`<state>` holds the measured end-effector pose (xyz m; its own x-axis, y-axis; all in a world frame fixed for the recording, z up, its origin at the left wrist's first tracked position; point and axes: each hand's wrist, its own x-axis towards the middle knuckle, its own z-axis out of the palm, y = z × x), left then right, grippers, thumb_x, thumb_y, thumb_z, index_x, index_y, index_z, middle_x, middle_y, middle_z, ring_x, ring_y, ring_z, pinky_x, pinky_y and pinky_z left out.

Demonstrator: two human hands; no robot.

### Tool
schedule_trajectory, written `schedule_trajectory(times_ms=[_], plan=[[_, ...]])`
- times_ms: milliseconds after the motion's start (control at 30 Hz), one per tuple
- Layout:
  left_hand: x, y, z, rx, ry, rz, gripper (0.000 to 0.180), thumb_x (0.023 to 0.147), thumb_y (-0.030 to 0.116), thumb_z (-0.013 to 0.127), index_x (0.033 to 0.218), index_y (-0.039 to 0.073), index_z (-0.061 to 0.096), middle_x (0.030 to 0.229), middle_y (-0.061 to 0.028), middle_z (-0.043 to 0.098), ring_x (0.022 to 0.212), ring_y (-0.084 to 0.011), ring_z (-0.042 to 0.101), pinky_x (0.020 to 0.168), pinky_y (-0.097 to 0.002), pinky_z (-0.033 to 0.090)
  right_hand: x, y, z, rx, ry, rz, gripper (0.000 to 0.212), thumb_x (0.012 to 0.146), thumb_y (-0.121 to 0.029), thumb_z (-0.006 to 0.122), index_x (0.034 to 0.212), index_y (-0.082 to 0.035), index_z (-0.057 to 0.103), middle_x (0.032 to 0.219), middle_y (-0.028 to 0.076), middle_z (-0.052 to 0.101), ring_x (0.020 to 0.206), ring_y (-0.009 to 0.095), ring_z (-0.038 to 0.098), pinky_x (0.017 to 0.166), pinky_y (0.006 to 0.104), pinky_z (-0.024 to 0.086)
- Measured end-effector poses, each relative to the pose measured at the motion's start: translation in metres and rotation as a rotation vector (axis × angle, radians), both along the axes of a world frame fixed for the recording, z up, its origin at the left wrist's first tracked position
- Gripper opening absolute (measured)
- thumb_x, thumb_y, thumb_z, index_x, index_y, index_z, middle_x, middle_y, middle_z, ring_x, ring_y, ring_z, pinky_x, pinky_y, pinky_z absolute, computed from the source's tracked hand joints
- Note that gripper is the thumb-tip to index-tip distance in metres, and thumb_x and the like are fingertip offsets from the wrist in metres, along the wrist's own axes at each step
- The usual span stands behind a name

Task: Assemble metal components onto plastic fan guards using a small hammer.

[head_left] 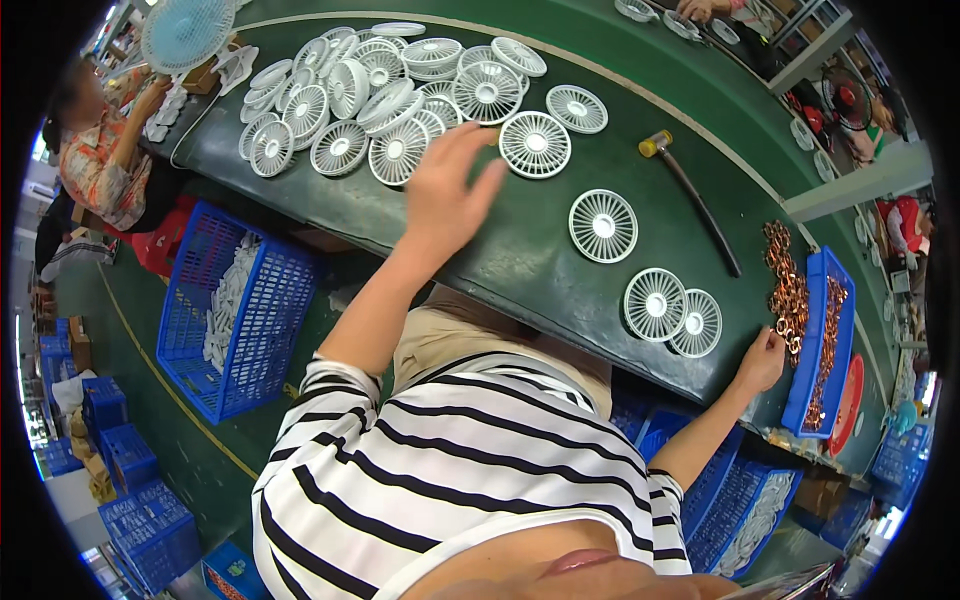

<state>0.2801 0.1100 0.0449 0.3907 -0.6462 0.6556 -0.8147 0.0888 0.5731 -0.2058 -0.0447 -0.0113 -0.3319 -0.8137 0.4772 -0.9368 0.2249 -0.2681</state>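
Left hand (445, 195) spread flat over dark green table (520, 270); right hand (762, 360) pinching copper coils.

Left fingers splayed, holding nothing, hovering just beside pile of round white plastic fan grilles (390, 95), nearest one (398, 152) at the fingertips, another single grille (535, 144) just right of them. Right fingers pressed together on lowest of heaped copper wire coils (787, 290) at table's near edge, beside blue plastic tray (812, 400). Between the hands: three loose grilles (603, 226) and yellow-headed mallet with black handle (690, 195), well apart from both. Blue crate of white parts (235, 310) on floor, left.
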Motion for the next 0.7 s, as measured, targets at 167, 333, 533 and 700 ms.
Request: schedule_trajectory(times_ms=[167,333,533,700], plan=[[-0.008,-0.07,-0.017,0.265,-0.367,0.058,0.074,0.076,0.041,0.073,0.134,0.006,0.043,0.137,-0.0231,0.044,0.127,-0.0409,0.041,0.103,-0.0525,0.034,0.019,0.016,0.013,-0.195,-0.124,0.159,0.022,0.089,-0.031,0.063,0.09,-0.009,0.068,0.079,0.01,0.068,0.068,0.026,0.065,0.063,0.0365,0.05],[0.0,-0.076,-0.022,0.345,-0.291,-0.02,0.082,0.063,0.028,0.083,0.132,0.008,0.045,0.109,-0.0185,0.053,0.103,-0.0358,0.051,0.088,-0.049,0.041,0.073,0.064,0.024,-0.329,-0.419,0.426,0.011,0.087,-0.01,0.066,0.095,-0.002,0.068,0.085,0.009,0.068,0.073,0.015,0.063,0.067,0.0275,0.05],[-0.019,-0.032,-0.009,0.175,-0.225,0.044,0.038,0.077,0.012,0.073,0.107,0.0,0.051,0.092,-0.0186,0.052,0.085,-0.0369,0.053,0.072,-0.0441,0.044,0.119,0.099,0.056,-0.387,-0.579,0.644,0.012,0.081,-0.003,0.071,0.092,0.0,0.067,0.086,0.007,0.067,0.069,0.011,0.058,0.061,0.0239,0.047],[-0.072,0.002,0.003,0.047,0.27,-0.077,0.018,0.093,0.017,0.061,0.093,0.001,0.055,0.079,-0.0057,0.055,0.071,-0.0132,0.052,0.067,-0.0281,0.045,0.153,0.117,0.063,-0.416,-0.474,0.86,0.015,0.073,0.004,0.073,0.084,-0.003,0.067,0.085,0.009,0.064,0.073,0.021,0.061,0.062,0.0286,0.049]])
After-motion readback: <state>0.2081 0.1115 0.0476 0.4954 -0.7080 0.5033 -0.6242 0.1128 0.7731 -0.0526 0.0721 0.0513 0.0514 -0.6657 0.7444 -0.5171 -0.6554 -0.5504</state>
